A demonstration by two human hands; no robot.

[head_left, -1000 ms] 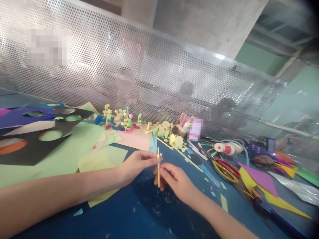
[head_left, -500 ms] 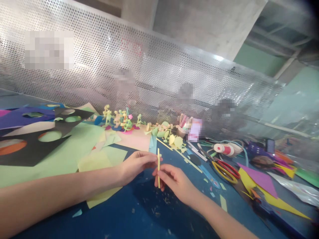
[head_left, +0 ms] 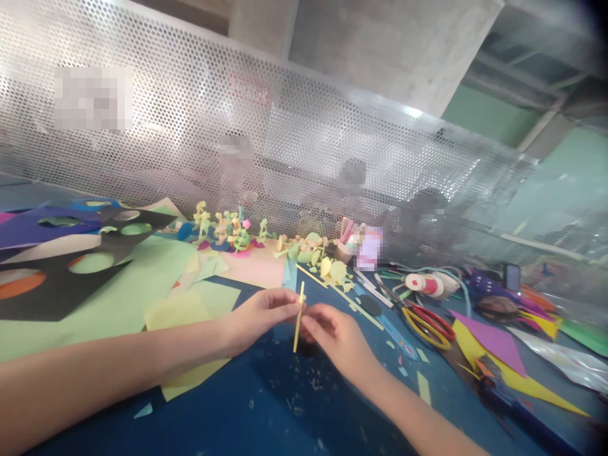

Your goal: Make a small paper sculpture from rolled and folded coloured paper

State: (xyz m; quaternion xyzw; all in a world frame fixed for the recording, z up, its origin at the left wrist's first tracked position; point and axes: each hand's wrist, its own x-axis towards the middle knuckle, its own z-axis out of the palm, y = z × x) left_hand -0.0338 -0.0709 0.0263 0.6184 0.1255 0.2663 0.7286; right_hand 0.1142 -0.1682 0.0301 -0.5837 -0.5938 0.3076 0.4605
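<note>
A thin, pale yellow paper strip (head_left: 297, 332) stands nearly upright over the dark blue tabletop, its lower end leaning slightly left. A small tab sticks out near its upper end. My left hand (head_left: 266, 316) pinches the strip's upper part between thumb and fingers. From the other side my right hand (head_left: 339, 335) is closed at the strip's middle, thumb against it; its fingertips are partly hidden behind. Beneath my left forearm lie yellow paper sheets (head_left: 190, 307). Beyond my hands, several small paper figures (head_left: 242, 234) stand on a pink sheet (head_left: 256, 266).
Scissors with red and yellow handles (head_left: 427, 326), a white-and-red spool (head_left: 422, 285) and a dark blue glue gun (head_left: 517, 399) lie to the right. Black paper with round holes (head_left: 57, 291) covers the left. A perforated metal screen (head_left: 294, 139) rises behind the table.
My right hand has risen and drawn nearer to my left. The strip's lower end has swung slightly left and up.
</note>
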